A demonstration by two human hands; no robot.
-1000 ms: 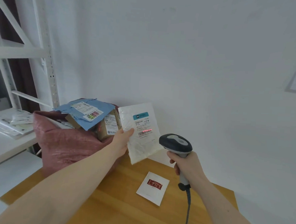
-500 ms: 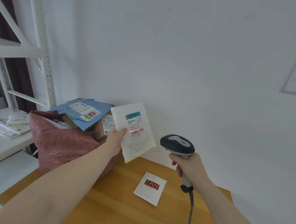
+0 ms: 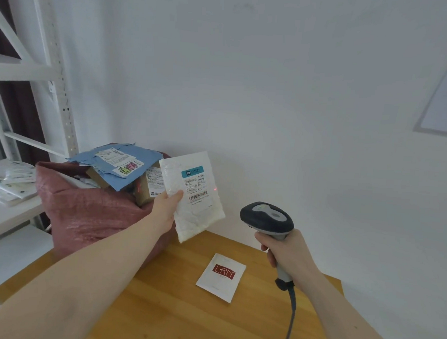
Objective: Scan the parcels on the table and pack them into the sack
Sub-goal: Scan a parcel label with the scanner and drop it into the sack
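at frame centre, left hand [image 3: 167, 208] pinches a white parcel [image 3: 193, 193] beside the sack [image 3: 91, 209]; right hand [image 3: 285, 247] grips the scanner [image 3: 267, 218]. aiming squarely at the barcode should register it.

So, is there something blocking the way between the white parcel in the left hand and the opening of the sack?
Yes. The sack mouth is already heaped: a blue parcel and a brown box sit on top, right beside the white parcel.
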